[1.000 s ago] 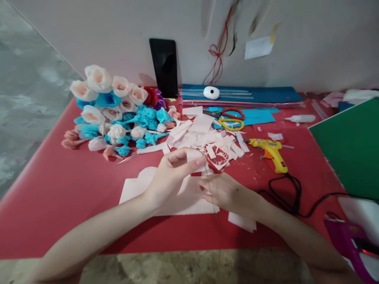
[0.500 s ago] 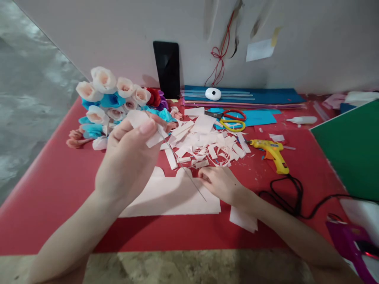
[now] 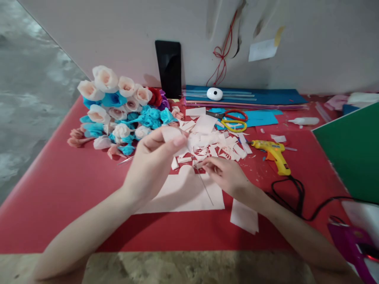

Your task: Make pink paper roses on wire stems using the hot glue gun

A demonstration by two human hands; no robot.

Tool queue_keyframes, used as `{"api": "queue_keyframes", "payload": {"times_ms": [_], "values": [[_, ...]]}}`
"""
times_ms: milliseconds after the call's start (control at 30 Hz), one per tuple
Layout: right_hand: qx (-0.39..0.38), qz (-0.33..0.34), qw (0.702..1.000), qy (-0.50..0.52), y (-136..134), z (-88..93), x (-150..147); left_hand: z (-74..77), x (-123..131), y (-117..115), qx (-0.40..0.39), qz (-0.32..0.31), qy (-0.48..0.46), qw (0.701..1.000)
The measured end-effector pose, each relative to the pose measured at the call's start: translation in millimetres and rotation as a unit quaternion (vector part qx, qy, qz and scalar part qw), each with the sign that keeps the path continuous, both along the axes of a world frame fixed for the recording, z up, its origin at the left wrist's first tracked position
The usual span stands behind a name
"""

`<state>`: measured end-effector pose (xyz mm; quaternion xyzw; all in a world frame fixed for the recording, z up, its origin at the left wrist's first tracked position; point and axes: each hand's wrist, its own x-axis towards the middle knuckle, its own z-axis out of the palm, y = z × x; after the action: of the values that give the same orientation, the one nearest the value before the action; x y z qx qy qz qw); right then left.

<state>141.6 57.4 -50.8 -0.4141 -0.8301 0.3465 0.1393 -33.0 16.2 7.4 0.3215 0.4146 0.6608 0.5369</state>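
Observation:
My left hand (image 3: 152, 161) is raised over the red table (image 3: 59, 185) and pinches a small pale pink paper petal (image 3: 174, 138) between thumb and fingers. My right hand (image 3: 226, 173) rests low beside it, fingers closed on the top of a thin wire (image 3: 205, 187) that slants down over a large pale pink paper sheet (image 3: 183, 195). A heap of pink paper scraps (image 3: 213, 144) lies just beyond both hands.
A pile of white, pink and blue paper roses (image 3: 118, 114) lies back left. A yellow glue gun (image 3: 274, 152) with a black cord (image 3: 296, 193), scissors (image 3: 231, 120), a glue bottle (image 3: 304, 121), a black phone (image 3: 168, 69), blue sheets (image 3: 260, 94) and a green board (image 3: 352, 154) sit right and behind.
My left hand, lifted up and left with the petal half a second ago, has come back down to the right, close to my right hand. The wire now stands steeper.

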Motion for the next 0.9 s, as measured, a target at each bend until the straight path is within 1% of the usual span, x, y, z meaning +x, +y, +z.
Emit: {"api": "queue_keyframes", "payload": {"times_ms": [67, 133, 200, 267, 333, 367, 500, 667, 800, 900], "values": [[-0.003, -0.001, 0.998, 0.070, -3.5, 14.5, 3.8, -7.8, 5.8, -1.7, -0.021, -0.032, 0.001, 0.999], [-0.008, 0.003, 0.992, 0.126, -9.3, 29.9, 8.1, -14.5, 11.6, -4.6, -0.039, -0.082, -0.008, 0.996], [-0.041, 0.014, 0.983, 0.178, -16.1, 42.2, 11.4, -19.1, 16.3, -8.0, -0.037, -0.117, -0.007, 0.992], [-0.090, 0.018, 0.971, 0.221, -22.6, 49.3, 13.0, -22.2, 19.6, -10.9, -0.027, -0.125, 0.000, 0.992], [-0.125, 0.007, 0.962, 0.244, -27.7, 51.5, 12.9, -24.3, 21.7, -13.0, -0.024, -0.122, 0.006, 0.992], [-0.129, -0.004, 0.961, 0.247, -29.7, 51.4, 12.6, -25.1, 22.4, -13.7, -0.025, -0.119, 0.009, 0.992], [-0.128, -0.040, 0.960, 0.247, -33.3, 49.2, 11.9, -27.5, 24.2, -15.8, -0.025, -0.119, 0.012, 0.992], [-0.127, -0.052, 0.956, 0.261, -32.9, 48.7, 12.5, -28.3, 24.2, -19.4, -0.045, -0.110, 0.020, 0.993], [-0.120, -0.062, 0.955, 0.266, -33.3, 48.0, 12.4, -27.1, 24.7, -21.7, -0.056, -0.108, -0.005, 0.993], [-0.128, -0.069, 0.949, 0.279, -33.9, 49.1, 11.7, -25.0, 25.1, -22.2, -0.070, -0.119, -0.019, 0.990]]}}
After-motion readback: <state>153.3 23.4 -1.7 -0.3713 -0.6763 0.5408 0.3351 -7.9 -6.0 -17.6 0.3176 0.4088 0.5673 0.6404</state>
